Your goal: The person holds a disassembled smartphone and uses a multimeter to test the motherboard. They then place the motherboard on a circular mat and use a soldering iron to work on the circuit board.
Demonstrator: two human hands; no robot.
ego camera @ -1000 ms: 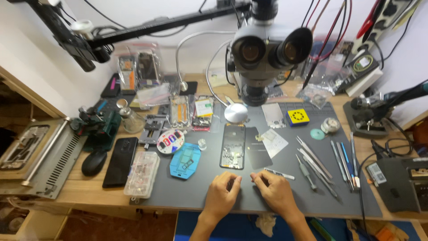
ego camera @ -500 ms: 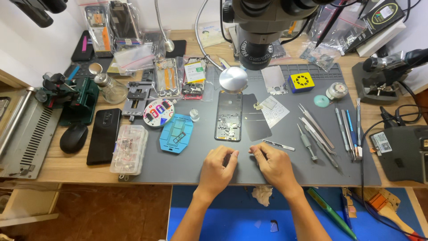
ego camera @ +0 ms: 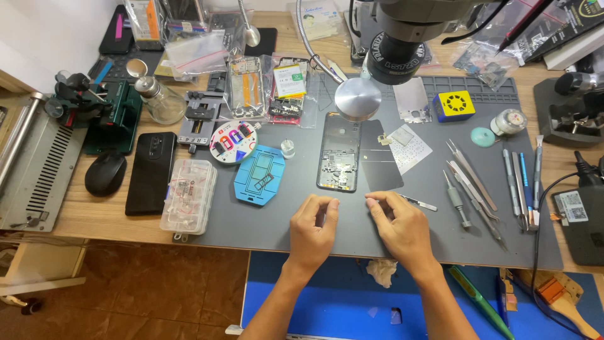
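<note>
Grey silicone mat (ego camera: 264,233) bears both hands. The left hand (ego camera: 313,232) is loosely curled, fingertips pinched; whether it grips anything I cannot tell. The right hand (ego camera: 397,225) pinches the handle end of slim tweezers (ego camera: 418,203). Just beyond them the opened phone (ego camera: 340,160) lies with its back off and its insides bare, apparently mid-repair, nothing refitted. Farther right lie spare tools (ego camera: 478,186). Compared with half a second ago, the hands sit alike; the view has dropped nearer.

Both arms come up from the bottom, bare. The left hand (ego camera: 313,230) is curled, with fingertips pinched together. The right hand (ego camera: 399,228) is curled too, thumb and first finger pinched. The hands sit near each other, not touching.
</note>
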